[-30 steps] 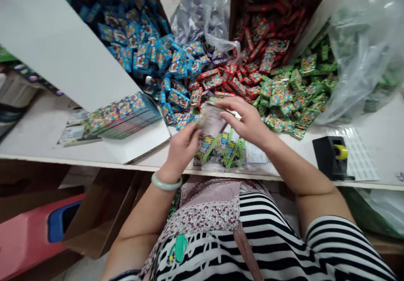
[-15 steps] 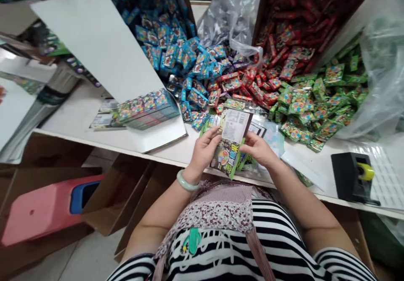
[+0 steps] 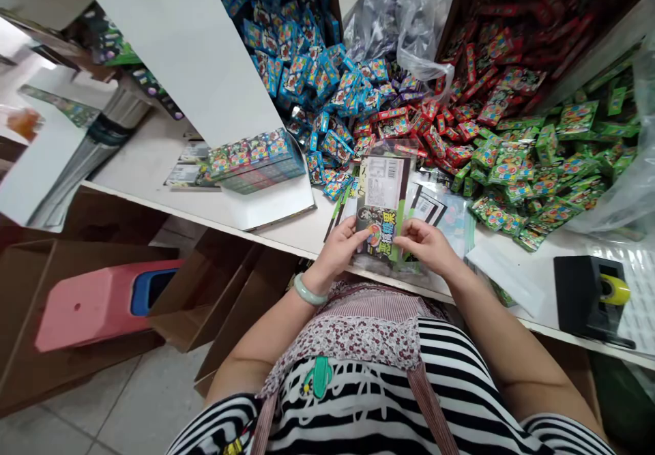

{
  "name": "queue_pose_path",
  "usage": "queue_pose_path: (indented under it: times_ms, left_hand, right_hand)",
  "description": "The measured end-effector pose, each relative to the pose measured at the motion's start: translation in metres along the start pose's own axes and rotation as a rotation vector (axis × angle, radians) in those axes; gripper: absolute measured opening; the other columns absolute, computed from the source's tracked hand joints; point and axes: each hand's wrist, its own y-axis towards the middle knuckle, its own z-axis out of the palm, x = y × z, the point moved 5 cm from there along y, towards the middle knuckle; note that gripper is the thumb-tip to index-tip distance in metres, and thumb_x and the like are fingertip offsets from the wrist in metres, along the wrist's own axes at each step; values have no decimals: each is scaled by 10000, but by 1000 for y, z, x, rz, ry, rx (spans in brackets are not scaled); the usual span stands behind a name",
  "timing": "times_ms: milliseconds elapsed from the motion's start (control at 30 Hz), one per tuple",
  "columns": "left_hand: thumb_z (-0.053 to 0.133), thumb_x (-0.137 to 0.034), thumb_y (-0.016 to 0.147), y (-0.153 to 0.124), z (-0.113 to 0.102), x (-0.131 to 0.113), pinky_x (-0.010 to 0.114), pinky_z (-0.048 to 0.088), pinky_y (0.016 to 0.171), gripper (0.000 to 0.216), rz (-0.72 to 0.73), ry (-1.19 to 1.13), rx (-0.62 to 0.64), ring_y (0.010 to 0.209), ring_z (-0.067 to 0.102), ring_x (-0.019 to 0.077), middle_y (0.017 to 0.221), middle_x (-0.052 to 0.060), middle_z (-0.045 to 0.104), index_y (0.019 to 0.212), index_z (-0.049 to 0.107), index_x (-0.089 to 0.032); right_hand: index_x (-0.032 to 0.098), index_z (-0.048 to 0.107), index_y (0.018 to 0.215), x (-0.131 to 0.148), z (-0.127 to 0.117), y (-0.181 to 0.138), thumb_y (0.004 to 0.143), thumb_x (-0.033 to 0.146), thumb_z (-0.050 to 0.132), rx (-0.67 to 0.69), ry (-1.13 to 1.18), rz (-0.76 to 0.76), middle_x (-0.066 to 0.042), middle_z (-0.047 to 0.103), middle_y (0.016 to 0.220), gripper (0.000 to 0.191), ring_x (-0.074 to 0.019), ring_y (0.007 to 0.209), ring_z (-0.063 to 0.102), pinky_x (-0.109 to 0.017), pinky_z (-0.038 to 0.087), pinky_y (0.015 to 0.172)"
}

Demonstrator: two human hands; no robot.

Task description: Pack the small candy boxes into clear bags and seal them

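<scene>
Both hands hold one clear printed packet point(image 3: 383, 202) upright over the table's front edge. My left hand point(image 3: 342, 247) pinches its lower left corner. My right hand point(image 3: 427, 245) pinches its lower right side. The packet shows a barcode label on top and green and black printing below. Under it lies a small stack of similar flat packets point(image 3: 440, 213). Behind them are heaps of small candy boxes: blue point(image 3: 307, 80), red point(image 3: 434, 127) and green point(image 3: 537, 168).
A filled display box point(image 3: 256, 162) with a raised white lid point(image 3: 189, 46) stands at the left of the white table point(image 3: 138, 168). A black tape dispenser point(image 3: 588, 298) sits at the right. Clear plastic bags point(image 3: 404, 18) lie behind. Cardboard boxes point(image 3: 225, 291) and a pink stool point(image 3: 97, 305) stand below.
A second ago both hands worked at the flat packet stack; they have since lifted one packet and now hold it upright by its lower end. The view has shifted left and down.
</scene>
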Motion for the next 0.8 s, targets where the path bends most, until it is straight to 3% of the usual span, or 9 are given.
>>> queue_pose_path:
  times_ms: [167,367,467,533,600,667,800]
  left_hand:
    - [908,-437,641,1,-5,13,219,548,638,570,-108,-190,85,642,677,110,807,3,737,1063,643,-160]
    - [832,-402,772,24,-9,-12,321,582,855,512,171,-188,-17,949,713,180,1038,42,735,1193,604,-219]
    - [819,-375,792,25,-3,-13,320,583,860,633,226,-132,29,950,708,168,1055,34,724,1342,523,-272]
    - [816,-361,797,19,3,-10,299,587,839,741,242,-69,93,930,708,156,1090,39,717,1434,441,-312]
    - [804,-329,812,11,9,-7,285,586,844,779,263,5,155,929,709,146,1127,44,710,1474,393,-338]
    - [770,-304,848,3,13,-8,280,583,868,745,297,67,194,943,708,137,1151,41,702,1480,379,-354]
    - [731,-297,882,-9,15,-16,261,579,849,645,356,189,219,971,698,135,1154,28,693,1442,418,-358]
  right_hand:
    - [221,526,757,-7,9,-3,670,536,793,3,47,28,67,510,643,423,-90,573,466,-247,413,555]
    - [217,525,761,-32,7,-18,729,502,759,108,-81,54,60,526,662,370,-94,563,480,-251,418,547]
    - [217,557,793,-37,-4,-32,795,451,722,122,-244,22,39,568,693,287,-123,620,544,-280,473,592]
    - [227,592,946,-31,-11,-40,806,422,730,140,-249,-6,-2,658,818,277,-168,763,644,-329,544,691]
    - [264,541,1175,-14,-19,-45,785,393,773,79,-188,-96,-51,703,1045,471,-207,978,684,-378,575,823]
    - [308,465,1270,5,-25,-44,763,366,810,-51,-164,-218,-56,694,1144,616,-206,1050,683,-384,579,873]
    - [319,470,1235,21,-24,-37,850,354,732,-196,-211,-339,-6,703,995,467,-154,828,702,-324,597,744]
